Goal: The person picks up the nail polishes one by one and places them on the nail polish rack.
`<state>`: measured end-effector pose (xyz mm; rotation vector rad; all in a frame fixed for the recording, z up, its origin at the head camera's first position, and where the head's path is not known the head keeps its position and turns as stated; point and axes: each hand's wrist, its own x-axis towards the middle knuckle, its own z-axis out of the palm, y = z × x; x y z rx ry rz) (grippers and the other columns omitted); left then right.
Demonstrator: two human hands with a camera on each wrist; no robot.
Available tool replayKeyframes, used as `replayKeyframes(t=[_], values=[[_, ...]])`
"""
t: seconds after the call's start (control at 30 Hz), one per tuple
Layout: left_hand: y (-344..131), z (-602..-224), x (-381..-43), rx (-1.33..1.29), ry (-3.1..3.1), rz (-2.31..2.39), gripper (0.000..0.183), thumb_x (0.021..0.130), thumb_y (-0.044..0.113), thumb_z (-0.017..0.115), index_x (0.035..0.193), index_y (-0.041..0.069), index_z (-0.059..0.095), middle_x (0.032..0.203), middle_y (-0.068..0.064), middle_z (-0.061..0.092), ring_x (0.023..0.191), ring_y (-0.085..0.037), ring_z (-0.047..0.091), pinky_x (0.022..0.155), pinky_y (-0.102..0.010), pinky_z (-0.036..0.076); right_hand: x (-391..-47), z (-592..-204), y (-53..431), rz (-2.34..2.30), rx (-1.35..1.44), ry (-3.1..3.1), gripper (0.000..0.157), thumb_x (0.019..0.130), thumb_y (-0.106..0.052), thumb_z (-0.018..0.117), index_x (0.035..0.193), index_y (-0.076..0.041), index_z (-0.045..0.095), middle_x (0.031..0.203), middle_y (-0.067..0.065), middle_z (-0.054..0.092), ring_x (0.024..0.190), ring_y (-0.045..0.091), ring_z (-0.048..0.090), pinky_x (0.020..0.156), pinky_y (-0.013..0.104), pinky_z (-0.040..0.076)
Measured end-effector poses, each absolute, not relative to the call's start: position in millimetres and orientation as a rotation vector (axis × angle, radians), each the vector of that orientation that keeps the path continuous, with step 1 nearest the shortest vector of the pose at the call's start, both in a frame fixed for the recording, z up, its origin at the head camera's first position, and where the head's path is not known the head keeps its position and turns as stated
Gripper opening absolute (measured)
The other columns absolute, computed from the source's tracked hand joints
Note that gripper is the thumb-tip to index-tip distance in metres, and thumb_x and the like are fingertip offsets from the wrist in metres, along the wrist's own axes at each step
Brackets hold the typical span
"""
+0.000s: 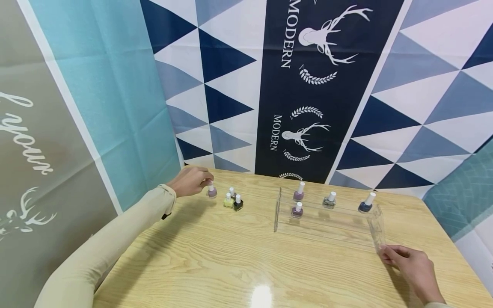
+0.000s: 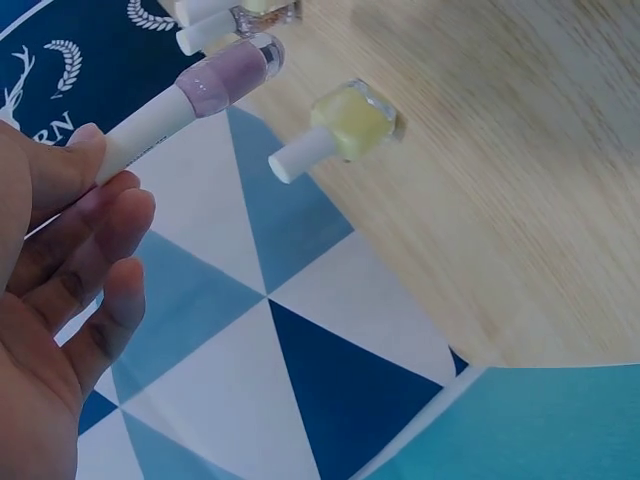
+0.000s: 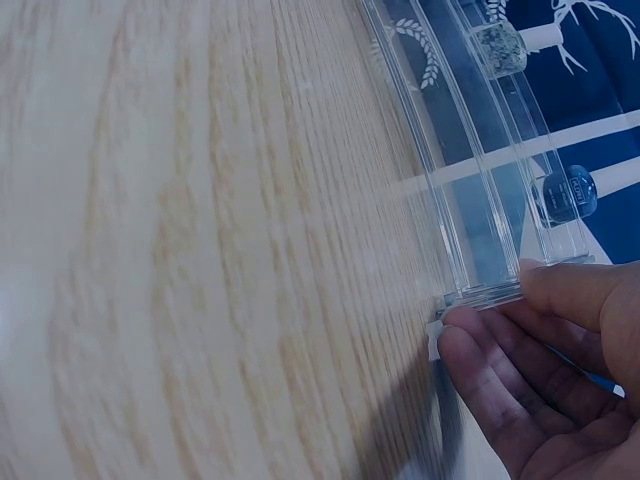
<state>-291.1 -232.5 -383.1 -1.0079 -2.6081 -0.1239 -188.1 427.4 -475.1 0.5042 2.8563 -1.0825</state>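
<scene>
My left hand [image 1: 190, 181] pinches the white cap of a mauve nail polish bottle [image 2: 228, 78] between thumb and fingers, at the table's far left. Just right of it stand a yellow nail polish bottle [image 1: 229, 202], a black one [image 1: 238, 204] and a partly hidden one [image 1: 233, 193]. At the right, my right hand [image 1: 411, 268] grips the near corner of a clear stepped display rack's [image 1: 327, 234] end panel, thumb on one side and fingers on the other. Its top tier holds a mauve bottle [image 1: 298, 195], a glitter bottle [image 1: 329, 201] and a dark blue bottle [image 1: 365, 206]; a purple bottle [image 1: 297, 211] sits one tier lower.
The wooden table [image 1: 215, 261] runs back to a patterned cloth [image 1: 227, 85] with triangles and deer heads. More cloth hangs close along the left side. A bright light reflection lies near the table's front.
</scene>
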Motion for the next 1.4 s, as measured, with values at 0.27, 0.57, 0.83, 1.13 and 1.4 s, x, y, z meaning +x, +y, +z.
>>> replayKeyframes(t=[0.27, 0.57, 0.83, 1.13, 1.4], values=[[-222.7, -375.5, -287.3, -1.014, -2.594, -0.114, 0.011, 0.099, 0.008, 0.068, 0.095, 0.014, 0.077, 0.09, -0.001, 0.07, 0.073, -0.012, 0.066, 0.062, -0.031, 0.053, -184.7, -474.7, 428.3, -1.066, 0.49, 2.864, 0.064, 0.098, -0.057, 0.062, 0.119, 0.002, 0.073, 0.101, 0.012, 0.077, 0.089, 0.018, 0.069, 0.089, 0.055, 0.047], [-210.5, -362.9, -286.1, -1.041, -2.595, -0.118, 0.011, 0.1, 0.008, 0.067, 0.097, 0.012, 0.077, 0.088, -0.001, 0.069, 0.074, -0.013, 0.065, 0.064, -0.03, 0.053, -184.9, -475.6, 427.9, -1.09, 0.496, 2.859, 0.064, 0.098, -0.057, 0.062, 0.12, 0.003, 0.073, 0.1, 0.012, 0.078, 0.078, 0.0, 0.061, 0.09, 0.056, 0.046], [-202.9, -358.4, -286.7, -1.108, -2.577, -0.14, 0.011, 0.101, 0.007, 0.066, 0.098, 0.011, 0.076, 0.087, 0.0, 0.067, 0.072, -0.011, 0.061, 0.066, -0.027, 0.052, -186.7, -477.3, 428.7, -1.121, 0.484, 2.841, 0.065, 0.099, -0.055, 0.063, 0.12, 0.006, 0.072, 0.1, 0.013, 0.077, 0.075, 0.001, 0.064, 0.087, 0.054, 0.049], [-189.2, -355.3, -287.9, -1.175, -2.56, -0.16, 0.013, 0.1, 0.004, 0.066, 0.1, 0.011, 0.076, 0.089, 0.0, 0.068, 0.073, -0.011, 0.064, 0.067, -0.026, 0.053, -186.8, -477.3, 430.0, -1.127, 0.476, 2.838, 0.065, 0.099, -0.054, 0.062, 0.122, 0.006, 0.071, 0.101, 0.013, 0.077, 0.075, 0.0, 0.065, 0.086, 0.053, 0.05], [-178.5, -352.4, -286.9, -1.196, -2.571, -0.185, 0.016, 0.099, 0.002, 0.066, 0.107, 0.009, 0.077, 0.096, -0.003, 0.072, 0.079, -0.012, 0.069, 0.069, -0.025, 0.055, -187.9, -479.0, 430.6, -1.152, 0.485, 2.821, 0.064, 0.099, -0.054, 0.063, 0.122, 0.005, 0.071, 0.097, 0.009, 0.078, 0.074, 0.001, 0.066, 0.083, 0.049, 0.052]])
